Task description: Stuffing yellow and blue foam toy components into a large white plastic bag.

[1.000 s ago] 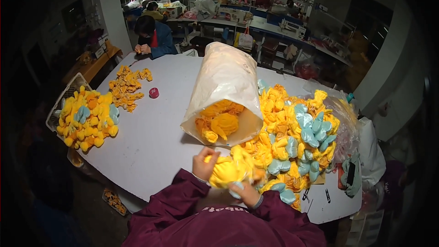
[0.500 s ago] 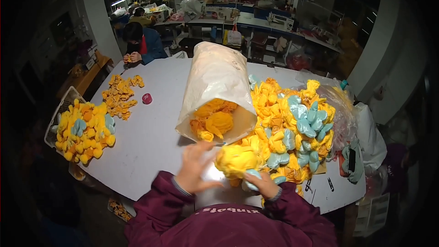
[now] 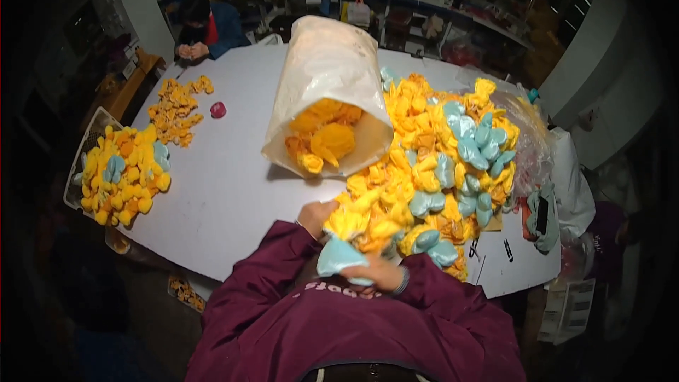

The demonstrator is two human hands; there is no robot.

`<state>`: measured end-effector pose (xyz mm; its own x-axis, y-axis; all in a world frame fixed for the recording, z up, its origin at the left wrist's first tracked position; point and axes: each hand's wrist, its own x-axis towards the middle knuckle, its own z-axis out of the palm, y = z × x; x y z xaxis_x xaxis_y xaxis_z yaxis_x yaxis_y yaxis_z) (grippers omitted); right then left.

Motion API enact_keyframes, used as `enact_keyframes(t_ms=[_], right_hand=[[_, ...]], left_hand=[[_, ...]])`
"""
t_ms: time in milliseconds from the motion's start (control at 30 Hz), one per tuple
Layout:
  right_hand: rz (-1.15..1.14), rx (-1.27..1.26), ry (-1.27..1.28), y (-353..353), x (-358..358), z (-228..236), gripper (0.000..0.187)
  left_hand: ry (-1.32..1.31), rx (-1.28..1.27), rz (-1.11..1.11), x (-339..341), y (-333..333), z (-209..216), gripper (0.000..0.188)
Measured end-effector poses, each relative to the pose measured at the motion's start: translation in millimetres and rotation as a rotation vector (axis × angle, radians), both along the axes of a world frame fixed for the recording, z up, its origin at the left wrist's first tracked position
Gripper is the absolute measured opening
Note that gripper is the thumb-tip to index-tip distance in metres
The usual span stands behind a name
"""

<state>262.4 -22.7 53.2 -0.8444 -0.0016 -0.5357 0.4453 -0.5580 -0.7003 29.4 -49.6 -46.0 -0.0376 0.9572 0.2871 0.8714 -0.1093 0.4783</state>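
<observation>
Close in front of my body, my right hand (image 3: 382,273) grips a light-blue satiny fabric piece (image 3: 341,257); its fingers are smeared by motion. My left hand (image 3: 315,218) is closed at the left edge of a yellow plush piece (image 3: 348,218), and its fingertips are hidden. Whether the blue and yellow parts belong to one item, I cannot tell. Just beyond my hands, a big heap of yellow and light-blue plush pieces (image 3: 424,145) spreads over the right of the table. A white sack (image 3: 329,64) lies with its mouth toward me, orange and yellow pieces (image 3: 332,143) inside.
On the left stand a basket (image 3: 90,134) piled with yellow stuffed pieces and a small orange fabric heap (image 3: 173,110). A dark pink round object (image 3: 218,110) lies nearby on the white table (image 3: 219,198). Small black tools (image 3: 508,250) lie right. Another person (image 3: 212,25) sits across, far left.
My left hand has gone from spread in the air to closed at the yellow plush. My right hand has moved nearer my body with the light-blue piece. The view has tilted down.
</observation>
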Motion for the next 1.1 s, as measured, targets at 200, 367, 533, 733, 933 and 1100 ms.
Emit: enact_keyframes(t_ms=[200,367,533,733,933,1100], right_hand=[[-0.303,1.811,0.001,76,26,0,0.021],[-0.481,2.081,0.395,33,-14,48,0.031],[-0.415,1.940,0.433,37,-38,19,0.033],[-0.524,1.579,0.506,49,-32,-20,0.027],[-0.273,1.986,0.322,44,-32,-14,0.023],[-0.463,1.932,0.521,52,-21,-3,0.023]], left_hand=[[0.053,-0.098,0.131,26,6,91,0.028],[0.108,-0.429,0.293,50,17,95,0.034],[-0.015,-0.498,0.322,55,13,86,0.040],[-0.808,-0.427,0.117,25,-6,54,0.049],[-0.513,-0.510,0.097,35,-6,61,0.061],[-0.686,-0.246,0.069,49,-9,80,0.059]])
